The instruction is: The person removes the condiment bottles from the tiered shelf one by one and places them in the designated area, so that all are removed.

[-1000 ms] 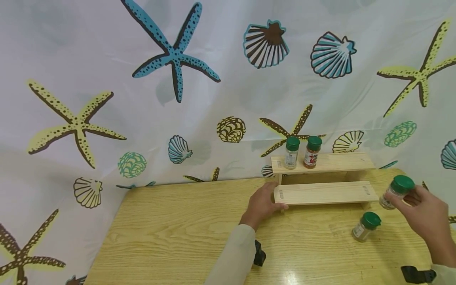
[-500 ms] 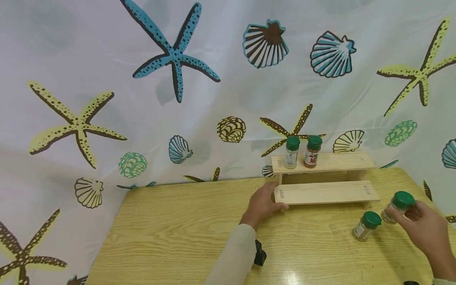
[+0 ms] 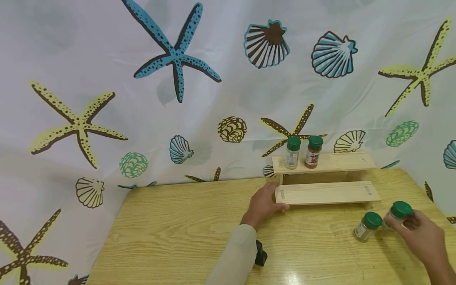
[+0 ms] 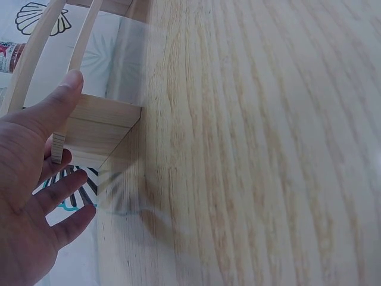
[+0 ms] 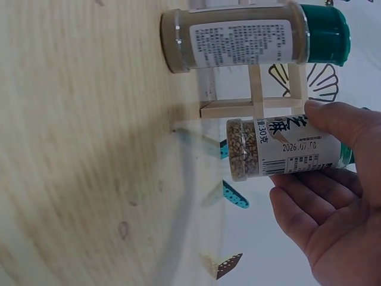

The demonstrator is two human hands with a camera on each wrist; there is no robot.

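Observation:
My right hand (image 3: 425,237) holds a spice jar (image 5: 280,146) with a green lid, between thumb and fingers. Pale seeds show through its clear wall in the right wrist view; whether its base touches the table is hard to tell. Just left of it stands another green-lidded spice jar (image 3: 367,227), filled with a beige powder. At the left end of a two-tier wooden rack (image 3: 327,193), my left hand (image 3: 263,204) pinches the lower board, thumb on one face and fingers around the other side. Two spice jars, one clear (image 3: 292,153) and one reddish (image 3: 313,152), stand on the upper tier.
The wood-grain table (image 3: 185,229) extends to the left and front of the rack. Behind it hangs a white cloth (image 3: 142,107) printed with starfish and shells. A black strap piece (image 3: 261,253) shows at the left wrist.
My right hand has brought the seed jar down and toward me, from beside the rack's right end to beside the powder jar. My left hand stays on the rack.

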